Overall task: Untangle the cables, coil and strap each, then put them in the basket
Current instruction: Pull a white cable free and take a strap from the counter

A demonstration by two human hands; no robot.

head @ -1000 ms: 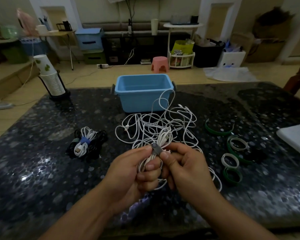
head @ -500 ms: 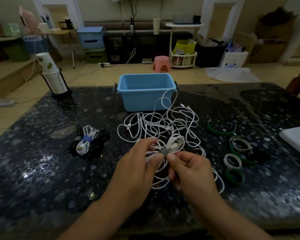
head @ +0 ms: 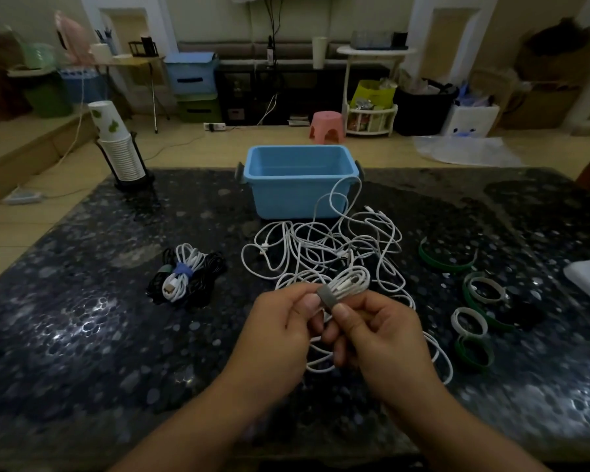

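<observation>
Straight ahead of your hands sits the basket (head: 300,180), beyond the loose cables (head: 324,247). Your left hand (head: 280,338) and right hand (head: 382,338) both pinch the gray strap (head: 327,297) around the coiled cable (head: 349,284), lying left-right, both equally near.

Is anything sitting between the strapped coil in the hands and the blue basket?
Yes. The loose tangle of white cables covers the table between the coil, pinched at its grey strap by the left hand and right hand, and the blue basket. One loop rises against the basket's front wall. Carrying the coil above it looks unobstructed.
</observation>
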